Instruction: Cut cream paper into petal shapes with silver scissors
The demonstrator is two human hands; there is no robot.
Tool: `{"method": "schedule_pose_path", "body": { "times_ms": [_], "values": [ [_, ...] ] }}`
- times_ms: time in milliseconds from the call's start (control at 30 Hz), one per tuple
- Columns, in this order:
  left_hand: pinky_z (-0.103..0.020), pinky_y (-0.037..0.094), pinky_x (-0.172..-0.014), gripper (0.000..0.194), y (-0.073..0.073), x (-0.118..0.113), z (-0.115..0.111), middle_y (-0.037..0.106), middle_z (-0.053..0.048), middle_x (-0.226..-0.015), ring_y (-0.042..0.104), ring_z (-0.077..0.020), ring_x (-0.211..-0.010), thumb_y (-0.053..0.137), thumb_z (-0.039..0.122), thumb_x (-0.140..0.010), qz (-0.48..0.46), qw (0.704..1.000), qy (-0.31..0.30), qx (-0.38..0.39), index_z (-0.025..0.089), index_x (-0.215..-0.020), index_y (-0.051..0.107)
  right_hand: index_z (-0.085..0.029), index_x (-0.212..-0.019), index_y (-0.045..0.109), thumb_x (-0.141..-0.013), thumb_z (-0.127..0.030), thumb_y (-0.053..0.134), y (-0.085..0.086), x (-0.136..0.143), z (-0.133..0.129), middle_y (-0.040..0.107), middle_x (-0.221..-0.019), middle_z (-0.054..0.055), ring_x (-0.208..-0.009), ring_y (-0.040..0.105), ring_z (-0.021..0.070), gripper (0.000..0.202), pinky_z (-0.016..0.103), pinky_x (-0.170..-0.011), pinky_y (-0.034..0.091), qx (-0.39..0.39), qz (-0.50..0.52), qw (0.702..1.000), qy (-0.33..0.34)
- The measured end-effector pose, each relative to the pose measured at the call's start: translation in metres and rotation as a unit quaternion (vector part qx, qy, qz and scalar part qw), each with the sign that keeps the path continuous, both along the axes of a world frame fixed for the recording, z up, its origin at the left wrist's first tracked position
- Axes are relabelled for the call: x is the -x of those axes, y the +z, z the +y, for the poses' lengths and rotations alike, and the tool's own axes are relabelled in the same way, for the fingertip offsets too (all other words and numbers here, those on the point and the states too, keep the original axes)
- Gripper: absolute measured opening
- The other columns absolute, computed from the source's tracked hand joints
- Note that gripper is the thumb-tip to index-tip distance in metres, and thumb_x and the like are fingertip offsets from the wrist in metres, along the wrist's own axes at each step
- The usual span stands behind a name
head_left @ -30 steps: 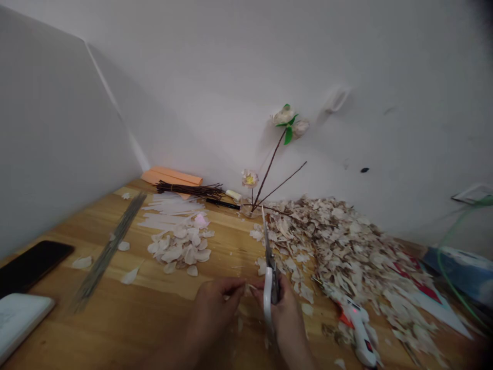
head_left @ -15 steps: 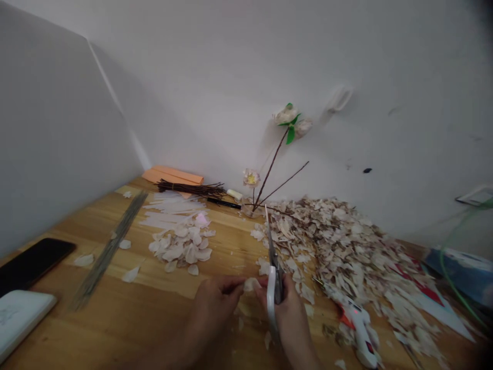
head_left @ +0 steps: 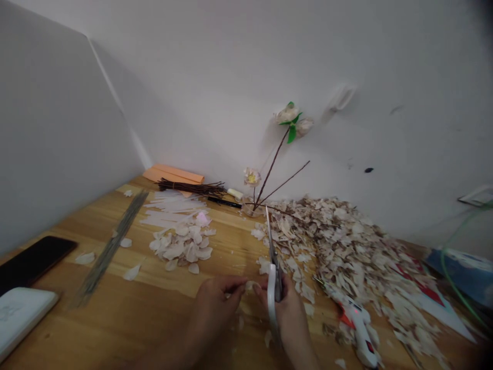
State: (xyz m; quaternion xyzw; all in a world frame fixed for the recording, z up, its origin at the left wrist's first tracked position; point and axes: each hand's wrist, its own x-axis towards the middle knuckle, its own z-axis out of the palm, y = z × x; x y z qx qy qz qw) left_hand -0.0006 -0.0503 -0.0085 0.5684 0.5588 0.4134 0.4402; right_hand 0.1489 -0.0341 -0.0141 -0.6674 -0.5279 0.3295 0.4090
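Between my two hands is a pale petal (head_left: 251, 285), pinched at its left edge by the fingertips of my left hand (head_left: 219, 298). My right hand (head_left: 288, 313) grips a pair of scissors (head_left: 271, 282) with white handles, blades pointing away from me. The right fingertips also touch the petal's right side. Beyond my left hand lies a small heap of trimmed petals (head_left: 185, 244). To the right of the scissors spreads a large pile of dried petals (head_left: 346, 236).
A hot glue gun (head_left: 362, 329) lies right of my hands. Flower stems (head_left: 274, 159) stand in a small clear holder at the wall. Leftward are thin wires (head_left: 115, 241), a phone (head_left: 34, 262) and a white box-like device (head_left: 25, 318). Dark twigs (head_left: 188, 187) lie behind.
The petal has turned between my fingertips and now shows a narrower, curled side. Both hands stay in nearly the same place; the scissors have not been moved noticeably.
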Motion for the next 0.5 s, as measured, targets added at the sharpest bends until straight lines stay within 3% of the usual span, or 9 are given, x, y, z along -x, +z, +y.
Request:
{"method": "schedule_pose_path", "body": {
  "times_ms": [200,500],
  "values": [
    [-0.026,0.050,-0.072,0.025,0.0049,0.0014,-0.0021,0.073,0.002,-0.091,0.067,-0.0184,-0.078,0.051,0.029,-0.079,0.022,1.000,-0.014,-0.010,0.031,-0.094,0.071,-0.021,-0.081,0.048,-0.057,-0.041,0.064,-0.0036,-0.0053,0.0001,0.063,-0.068,0.003,-0.064,0.061,0.0220,0.035,0.032,-0.062,0.047,-0.003,-0.016,1.000,0.017],
    [-0.022,0.050,-0.071,0.024,0.0073,-0.0007,-0.0034,0.074,0.003,-0.090,0.067,-0.0153,-0.079,0.050,0.027,-0.079,0.043,0.999,-0.007,-0.027,0.027,-0.090,0.071,-0.020,-0.082,0.049,-0.054,-0.042,0.063,-0.0045,-0.0022,-0.0001,0.064,-0.072,0.004,-0.063,0.059,0.0221,0.038,0.034,-0.063,0.046,0.025,-0.003,0.999,0.021]
  ]
}}
